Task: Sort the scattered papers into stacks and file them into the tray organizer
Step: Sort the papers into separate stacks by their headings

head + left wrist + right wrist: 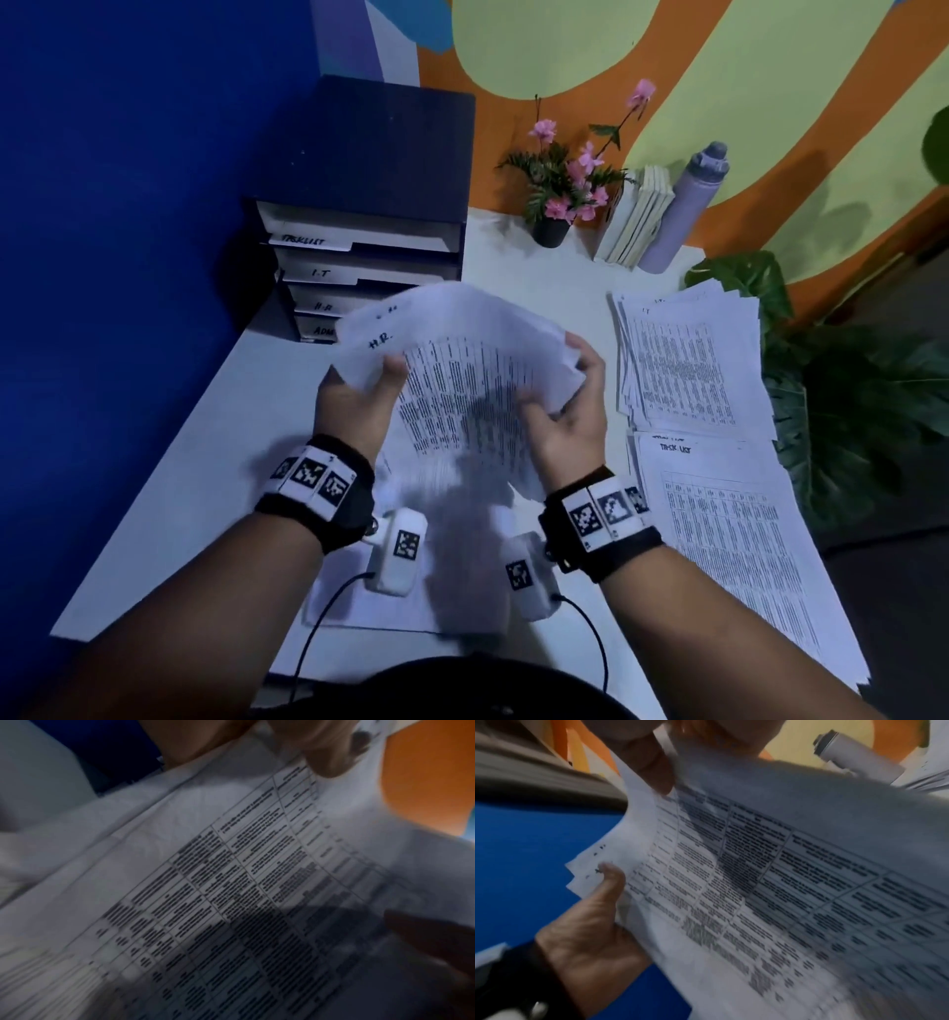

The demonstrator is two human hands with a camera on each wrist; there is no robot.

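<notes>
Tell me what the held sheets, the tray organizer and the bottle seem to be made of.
Held sheets: thin matte printed paper; they bend between both hands. Tray organizer: dark, matte, flat panels, perhaps board or plastic. Bottle: smooth lilac body, grey cap, plastic or coated metal.

Dim, bluish light; hand shadows fall across the papers (pixel 462 390); both wrist views motion-blurred; head view bends at edges.

Printed rows on the held paper stack (pixel 462 370) smear past reading; it covers the tray organizer (pixel 359 205)'s lowest label, and the left hand (pixel 354 395)'s fingers vanish beneath it.
</notes>
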